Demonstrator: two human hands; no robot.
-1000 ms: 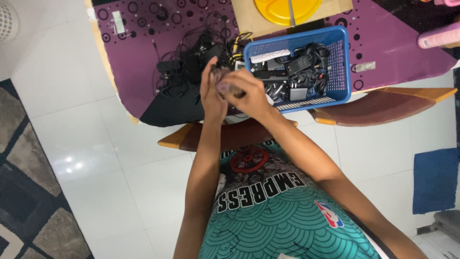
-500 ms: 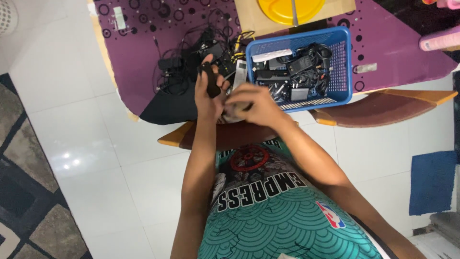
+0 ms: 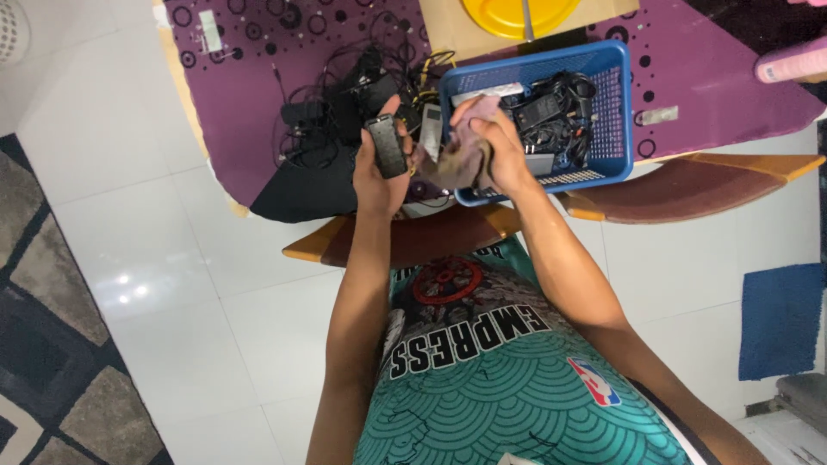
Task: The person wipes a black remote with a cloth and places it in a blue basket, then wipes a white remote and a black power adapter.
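My left hand (image 3: 376, 176) holds a small black device (image 3: 386, 145) upright in front of me, its face turned up. My right hand (image 3: 498, 153) grips a crumpled brownish cloth (image 3: 457, 155) just to the right of the device, at the near left corner of the blue plastic basket (image 3: 616, 103). The basket is full of black adapters and cables (image 3: 547, 108). Both hands hover over the near edge of the purple patterned table (image 3: 250, 77).
A tangle of black cables and chargers (image 3: 332, 116) lies on the table left of the basket. A yellow plate (image 3: 517, 15) sits on a cardboard sheet behind it. Brown chair seats (image 3: 689, 189) stand below the table edge. White tiled floor, a patterned rug (image 3: 43, 344) at left.
My hands have come apart. The left hand now shows the black device upright, and the right hand has moved right toward the basket with the cloth.
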